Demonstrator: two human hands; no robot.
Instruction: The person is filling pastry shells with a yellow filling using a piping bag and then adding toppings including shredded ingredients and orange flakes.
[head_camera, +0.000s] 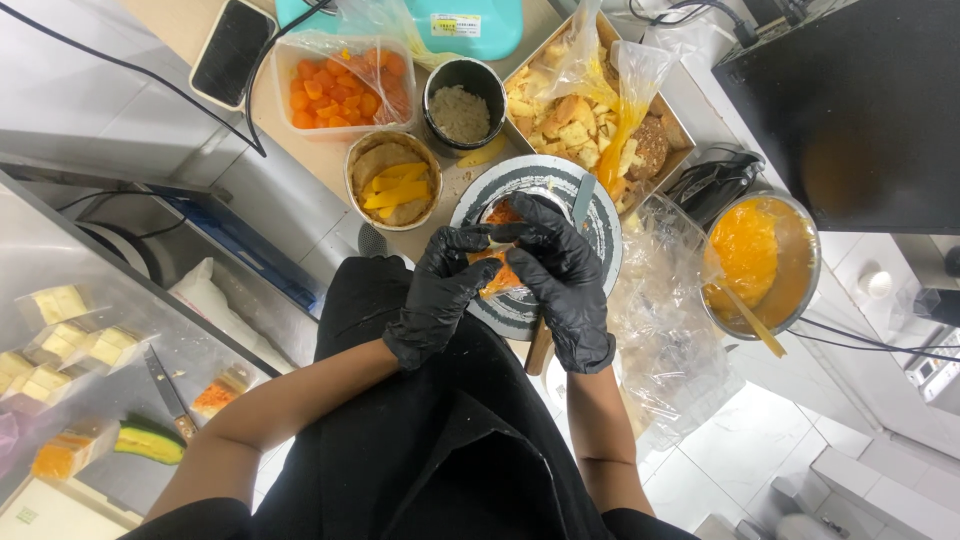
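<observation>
We close both gloved grips, left hand (437, 290) and right hand (562, 275), on the orange piece (500, 275) over the turntable (605, 235), 12 o'clock of our apron; press evenly, we judge.

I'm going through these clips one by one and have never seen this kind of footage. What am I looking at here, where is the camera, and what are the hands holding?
There is no machine: a person wears one camera on the head, so you look straight down at their arms and lap. Both hands wear black gloves. The left hand and right hand together hold a small orange food piece above a round grey turntable. Around it on the counter lie a round container with yellow fruit slices, a clear tub of orange pieces, a black cup of crumbs, a tray of cake chunks and a metal bowl of orange puree. What the food piece is exactly, I cannot tell.
</observation>
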